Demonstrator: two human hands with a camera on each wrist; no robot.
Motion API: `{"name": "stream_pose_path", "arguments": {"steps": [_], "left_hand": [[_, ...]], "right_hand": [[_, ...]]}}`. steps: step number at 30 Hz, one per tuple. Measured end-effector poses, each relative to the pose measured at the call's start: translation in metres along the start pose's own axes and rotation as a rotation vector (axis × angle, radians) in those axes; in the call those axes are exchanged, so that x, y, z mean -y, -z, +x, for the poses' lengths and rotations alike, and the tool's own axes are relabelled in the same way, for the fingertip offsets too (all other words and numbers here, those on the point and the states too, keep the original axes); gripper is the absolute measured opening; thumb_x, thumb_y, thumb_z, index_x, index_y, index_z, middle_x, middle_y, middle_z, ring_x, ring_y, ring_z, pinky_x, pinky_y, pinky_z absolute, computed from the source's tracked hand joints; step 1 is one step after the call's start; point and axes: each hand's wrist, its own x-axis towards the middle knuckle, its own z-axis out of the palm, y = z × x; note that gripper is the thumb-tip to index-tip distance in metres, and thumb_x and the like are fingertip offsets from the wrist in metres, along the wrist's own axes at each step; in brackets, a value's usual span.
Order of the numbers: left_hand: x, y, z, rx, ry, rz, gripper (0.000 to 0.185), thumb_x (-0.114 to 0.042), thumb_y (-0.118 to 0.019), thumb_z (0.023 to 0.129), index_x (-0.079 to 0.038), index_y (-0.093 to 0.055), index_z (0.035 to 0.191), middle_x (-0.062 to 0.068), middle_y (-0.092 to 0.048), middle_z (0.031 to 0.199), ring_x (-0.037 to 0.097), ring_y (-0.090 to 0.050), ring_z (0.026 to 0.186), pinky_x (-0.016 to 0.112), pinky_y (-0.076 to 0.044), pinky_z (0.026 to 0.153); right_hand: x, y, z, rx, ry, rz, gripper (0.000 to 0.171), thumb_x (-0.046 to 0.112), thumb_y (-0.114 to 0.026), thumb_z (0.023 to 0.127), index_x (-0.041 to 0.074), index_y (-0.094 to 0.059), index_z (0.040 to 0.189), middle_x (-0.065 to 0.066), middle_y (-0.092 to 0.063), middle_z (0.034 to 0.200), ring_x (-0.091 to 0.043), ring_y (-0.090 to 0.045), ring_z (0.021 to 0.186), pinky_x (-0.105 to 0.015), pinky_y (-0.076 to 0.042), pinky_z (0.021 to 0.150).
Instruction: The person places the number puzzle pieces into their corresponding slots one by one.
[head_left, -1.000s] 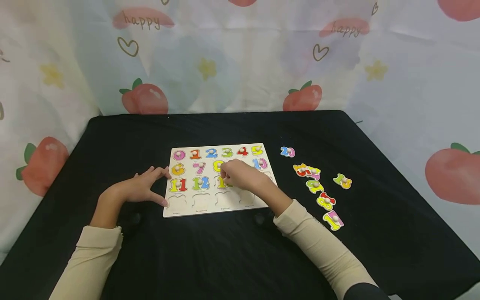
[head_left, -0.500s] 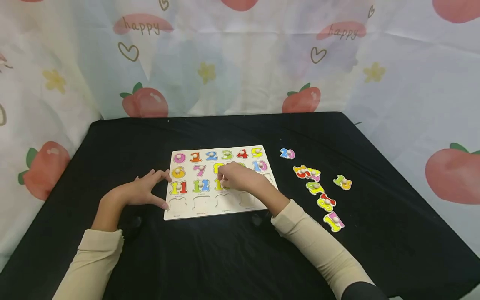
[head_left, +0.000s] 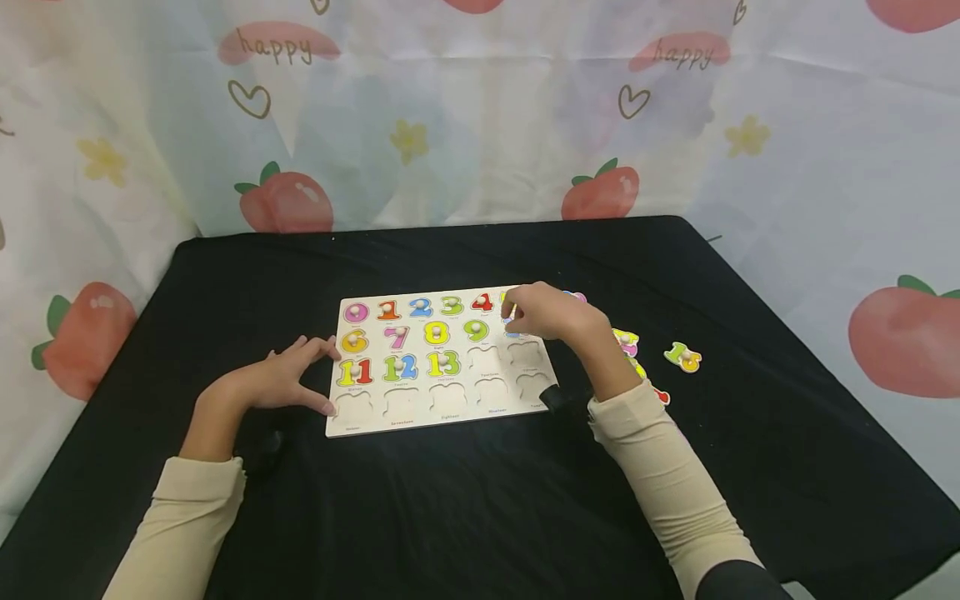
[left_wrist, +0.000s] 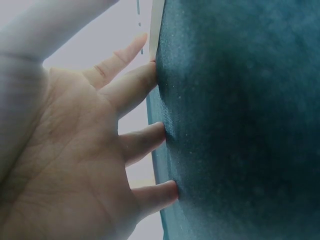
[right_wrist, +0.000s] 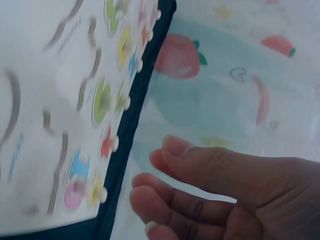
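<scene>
A wooden peg-number puzzle board (head_left: pixel 423 408) lies on the black cloth. Knobbed number pieces fill its upper two rows, and 11, 12 and the green-and-yellow 13 piece (head_left: pixel 443 364) sit in the third. Bare recesses show at the third row's right and along the bottom row. My left hand (head_left: pixel 281 377) touches the board's left edge with thumb and fingers spread; in the left wrist view its fingertips (left_wrist: pixel 171 190) meet the cloth. My right hand (head_left: pixel 551 310) hovers over the board's upper right, covering part of 5 and 10. In the right wrist view its loosely bent fingers (right_wrist: pixel 150 200) hold nothing.
Right of the board lie loose number pieces, several partly hidden behind my right hand and forearm. A green-and-orange piece (head_left: pixel 683 357) lies apart, farther right. A small black object (head_left: pixel 552 397) shows by the board's lower right corner. A fruit-print curtain (head_left: pixel 480 125) stands behind the table.
My right hand has let go of the 13 piece and moved up and right, uncovering 8, 9 and 13. My left hand stays at the board's edge.
</scene>
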Motion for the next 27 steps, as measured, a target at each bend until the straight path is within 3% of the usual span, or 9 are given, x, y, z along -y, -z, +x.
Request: {"name": "stream_pose_path", "arguments": {"steps": [7,12,19,24,27], "left_hand": [[0.001,0.000,0.000,0.003,-0.007,-0.006,0.081,-0.043,-0.080,0.069,-0.006,-0.038,0.126,0.025,-0.022,0.150,0.049,-0.001,0.136,0.073,0.000,0.097],[0.000,0.003,-0.001,-0.001,-0.009,0.001,0.082,-0.045,-0.080,0.068,-0.007,-0.038,0.127,0.025,-0.021,0.150,0.050,0.000,0.136,0.073,0.000,0.097],[0.002,0.002,0.000,0.005,-0.018,0.007,0.083,-0.046,-0.080,0.067,-0.007,-0.038,0.126,0.024,-0.020,0.151,0.050,0.000,0.136,0.073,0.000,0.097],[0.002,0.001,0.000,0.004,-0.015,0.009,0.083,-0.047,-0.080,0.067,-0.008,-0.037,0.126,0.024,-0.019,0.151,0.050,0.000,0.136,0.073,0.000,0.097],[0.002,0.001,0.000,0.006,-0.012,0.010,0.082,-0.046,-0.080,0.068,-0.007,-0.037,0.126,0.024,-0.019,0.151,0.050,0.000,0.135,0.073,0.000,0.097]], "right_hand": [[-0.040,0.020,-0.018,-0.037,-0.142,0.033,0.015,0.009,-0.061,0.089,0.001,-0.063,0.102,-0.009,-0.059,0.084,-0.021,-0.053,0.071,-0.034,-0.045,0.063],[-0.080,0.029,-0.034,0.027,-0.243,0.158,0.015,0.002,-0.055,0.085,-0.001,-0.062,0.098,-0.008,-0.053,0.074,-0.016,-0.045,0.059,-0.030,-0.039,0.055],[-0.126,0.023,-0.047,0.135,-0.412,0.286,0.020,0.005,-0.061,0.084,0.001,-0.061,0.104,-0.010,-0.055,0.090,-0.021,-0.048,0.074,-0.032,-0.044,0.062],[-0.137,0.014,-0.044,0.195,-0.461,0.335,0.019,0.010,-0.067,0.084,0.003,-0.061,0.101,-0.010,-0.058,0.092,-0.026,-0.052,0.085,-0.037,-0.049,0.072],[-0.139,0.011,-0.041,0.206,-0.476,0.349,0.016,0.008,-0.066,0.085,0.003,-0.060,0.099,-0.009,-0.058,0.087,-0.022,-0.054,0.079,-0.035,-0.051,0.070]]}}
